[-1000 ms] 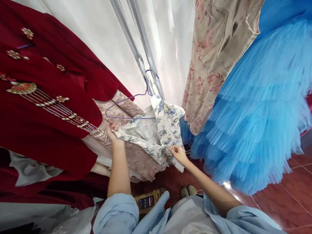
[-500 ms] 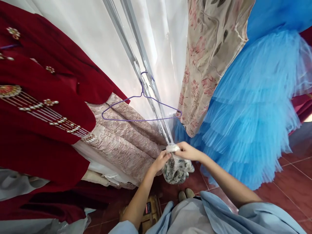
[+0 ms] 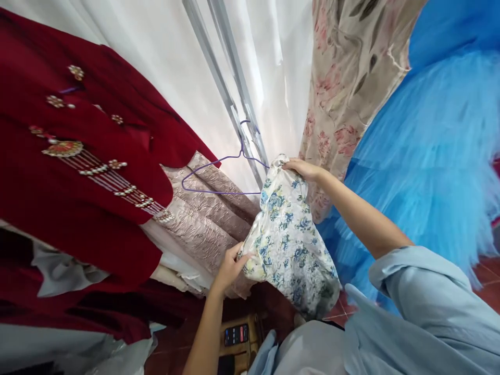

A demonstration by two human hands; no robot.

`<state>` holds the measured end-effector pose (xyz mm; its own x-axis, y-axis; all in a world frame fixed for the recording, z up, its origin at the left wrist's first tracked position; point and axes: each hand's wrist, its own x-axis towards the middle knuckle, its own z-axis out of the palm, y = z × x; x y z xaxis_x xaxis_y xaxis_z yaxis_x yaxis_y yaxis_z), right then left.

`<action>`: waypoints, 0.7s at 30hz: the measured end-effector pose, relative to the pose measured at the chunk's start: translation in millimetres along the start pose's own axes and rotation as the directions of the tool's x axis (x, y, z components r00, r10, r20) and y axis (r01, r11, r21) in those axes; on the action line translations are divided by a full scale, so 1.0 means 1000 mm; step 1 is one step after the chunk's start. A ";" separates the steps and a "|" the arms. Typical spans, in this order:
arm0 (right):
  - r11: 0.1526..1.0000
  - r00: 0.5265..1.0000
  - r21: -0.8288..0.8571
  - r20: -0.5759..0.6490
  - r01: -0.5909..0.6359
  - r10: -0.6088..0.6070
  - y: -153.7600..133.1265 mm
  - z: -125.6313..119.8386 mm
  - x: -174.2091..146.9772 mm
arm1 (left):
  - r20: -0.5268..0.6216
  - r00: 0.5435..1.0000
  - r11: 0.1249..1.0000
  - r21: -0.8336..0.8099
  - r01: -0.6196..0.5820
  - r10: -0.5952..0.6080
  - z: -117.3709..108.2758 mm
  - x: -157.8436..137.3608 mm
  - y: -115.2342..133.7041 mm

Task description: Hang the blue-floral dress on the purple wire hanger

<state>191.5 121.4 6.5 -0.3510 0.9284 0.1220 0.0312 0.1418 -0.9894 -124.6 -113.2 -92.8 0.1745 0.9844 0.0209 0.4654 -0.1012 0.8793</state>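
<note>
A white garment with blue and yellow-green flowers (image 3: 292, 234) hangs spread between my hands; its exact kind is unclear. My right hand (image 3: 302, 169) pinches its gathered upper end, raised at the hanger's right side. Lower down, my left hand (image 3: 232, 263) is closed on the garment's left edge. Behind the cloth, a purple wire hanger (image 3: 219, 191) hangs by its hook from a grey metal rail (image 3: 234, 62). The floral garment covers the hanger's right end.
On the left hang a dark red garment with beaded ornaments (image 3: 128, 120) and a pinkish brocade skirt (image 3: 199, 213). A beige floral garment (image 3: 336, 94) and a blue tulle dress (image 3: 425, 156) hang right. Below, a phone (image 3: 236, 334) lies on a wooden surface (image 3: 253, 341).
The bunched floral garment has been opened out and lifted. My right hand has risen with its top end, while my left has moved down and left along its edge.
</note>
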 end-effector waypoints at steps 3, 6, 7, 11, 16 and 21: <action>0.992 0.994 0.107 0.086 -0.069 0.060 -0.001 0.009 0.002 | -0.048 0.999 0.994 0.104 0.024 -0.019 -0.044 0.002 -0.011; 0.990 0.990 0.143 0.138 -0.006 -0.014 -0.003 0.000 -0.008 | -0.168 0.985 0.970 0.230 0.080 -0.042 -0.104 0.025 -0.019; 0.991 0.987 0.136 0.154 0.021 -0.042 -0.004 -0.004 -0.011 | -0.221 0.974 0.956 0.277 0.099 -0.037 -0.126 0.038 -0.018; 0.990 0.981 0.098 0.155 0.105 -0.120 -0.008 -0.010 -0.023 | -0.453 0.887 0.917 0.386 0.101 0.093 -0.199 0.112 0.017; 0.989 0.992 0.082 -0.052 0.121 -0.117 0.005 -0.006 -0.020 | -0.574 0.688 0.892 0.362 -0.272 0.443 -0.209 0.197 0.090; 0.994 0.927 -0.074 -0.361 0.077 -0.099 0.034 -0.005 -0.024 | -0.335 0.792 0.819 0.472 -0.327 0.510 -0.152 0.188 0.105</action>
<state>205.4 105.7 -30.0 0.0091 0.9710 0.2390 0.0731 0.2378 -0.9686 -174.8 82.9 75.7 0.0850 0.7767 0.6241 0.7338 -0.4725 0.4882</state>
